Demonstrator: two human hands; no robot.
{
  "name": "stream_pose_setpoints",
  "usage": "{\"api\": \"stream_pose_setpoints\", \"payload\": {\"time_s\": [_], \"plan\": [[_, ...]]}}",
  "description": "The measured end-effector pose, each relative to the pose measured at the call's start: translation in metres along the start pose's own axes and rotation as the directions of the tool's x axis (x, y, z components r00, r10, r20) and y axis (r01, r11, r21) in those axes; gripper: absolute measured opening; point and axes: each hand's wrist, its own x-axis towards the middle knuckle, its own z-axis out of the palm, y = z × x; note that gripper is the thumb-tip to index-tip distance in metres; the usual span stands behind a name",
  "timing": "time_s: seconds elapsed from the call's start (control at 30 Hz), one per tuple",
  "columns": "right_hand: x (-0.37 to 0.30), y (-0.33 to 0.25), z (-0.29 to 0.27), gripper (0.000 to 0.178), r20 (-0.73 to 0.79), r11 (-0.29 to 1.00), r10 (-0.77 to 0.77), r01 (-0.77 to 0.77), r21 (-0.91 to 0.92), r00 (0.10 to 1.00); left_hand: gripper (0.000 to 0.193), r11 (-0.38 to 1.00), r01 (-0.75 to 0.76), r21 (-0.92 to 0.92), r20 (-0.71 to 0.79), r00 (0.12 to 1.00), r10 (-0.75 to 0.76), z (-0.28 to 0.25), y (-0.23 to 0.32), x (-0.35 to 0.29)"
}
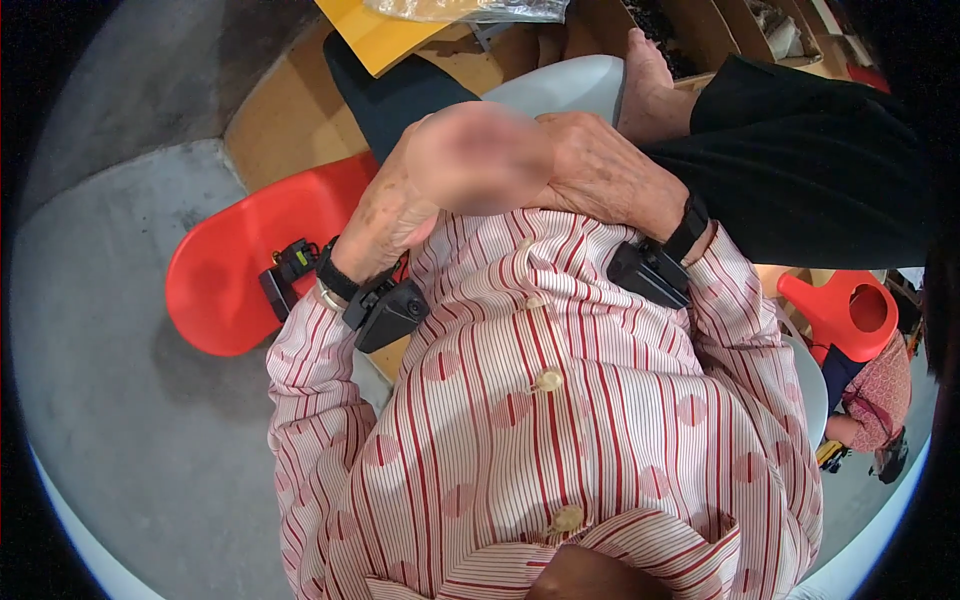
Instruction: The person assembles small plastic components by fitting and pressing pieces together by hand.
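Both of my hands meet in front of my striped shirt (480, 380), over my lap. My left hand (395, 205) comes in from the left and my right hand (605, 170) from the right, its back and knuckles turned up. A round blurred patch covers the place where they meet. It hides most of my left fingers, and the right fingers are also out of sight, so whether they hold anything cannot be seen. Each wrist wears a black strap with a small black device: the left device (393, 314) shows a lens, and the right device (648, 275) rests near the shirt.
On the left, a red chair (225, 285) carries a small black device (290, 270). A yellow board (375, 35) with clear plastic (470, 8) lies ahead, beside cardboard boxes (705, 30). A bare foot (648, 85) and dark trouser leg (800, 165) are at right. Another person's patterned sleeve (882, 395) shows far right.
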Motion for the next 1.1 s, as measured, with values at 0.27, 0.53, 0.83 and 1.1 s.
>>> {"api": "stream_pose_setpoints", "payload": {"time_s": [0.27,0.53,0.83,1.1], "plan": [[0.002,0.001,0.000,0.044,0.105,0.998,0.065,-0.063,-0.028,0.992,0.041,1.000,0.000,-0.019,-0.048,0.999,-0.001,-0.003,-0.006,0.001],[0.001,-0.002,-0.002,0.049,0.233,0.993,0.103,-0.085,-0.086,0.967,0.040,1.000,0.027,-0.007,-0.044,0.999,-0.027,-0.008,-0.015,0.002],[-0.002,-0.009,-0.006,0.048,0.212,0.995,0.081,-0.067,-0.075,0.974,0.039,0.995,0.071,0.072,-0.035,0.997,-0.069,-0.008,-0.011,0.002],[-0.005,-0.003,0.001,0.045,0.140,0.985,-0.014,0.037,-0.169,0.990,0.038,0.988,0.086,0.128,-0.074,0.994,-0.077,-0.003,-0.013,0.000]]}}
